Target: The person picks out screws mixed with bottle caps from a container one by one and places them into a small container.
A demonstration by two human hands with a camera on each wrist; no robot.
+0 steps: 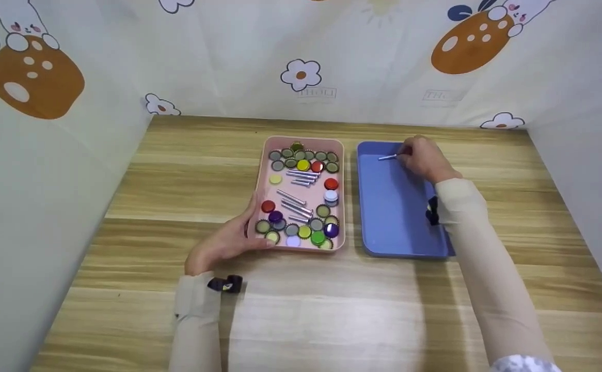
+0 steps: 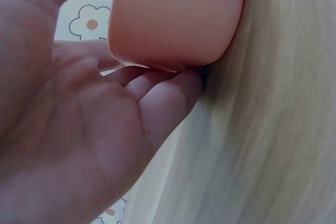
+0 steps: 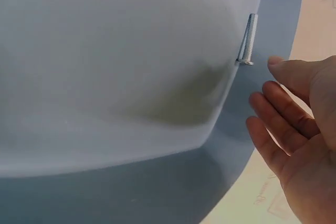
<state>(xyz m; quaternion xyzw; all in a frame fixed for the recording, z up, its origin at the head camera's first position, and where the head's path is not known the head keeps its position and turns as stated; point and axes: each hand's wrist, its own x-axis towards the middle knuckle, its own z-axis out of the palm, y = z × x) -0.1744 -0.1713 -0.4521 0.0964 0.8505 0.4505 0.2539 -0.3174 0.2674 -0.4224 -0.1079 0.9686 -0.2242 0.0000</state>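
Observation:
My left hand [image 1: 228, 238] grips the near left corner of a pink tray [image 1: 342, 206], thumb along its front side and fingers against its left side. In the left wrist view the tray's corner [image 2: 178, 19] sits against the curled fingers [image 2: 170, 95]. Bottle caps [image 1: 318, 237] and silver bolts [image 1: 296, 208] lie in the pink tray. Over the far end of a blue tray [image 1: 396, 206] is my right hand [image 1: 425, 157], beside a single bolt [image 1: 387, 157]. The right wrist view shows that bolt [image 3: 248, 40] along the tray's inner edge, apart from the loosely bent fingers [image 3: 281, 114].
Both trays stand side by side on a wood-grain table [image 1: 187, 181], with a narrow gap between them. A printed cloth [image 1: 228, 62] with flowers and oranges hangs behind the table and along its sides.

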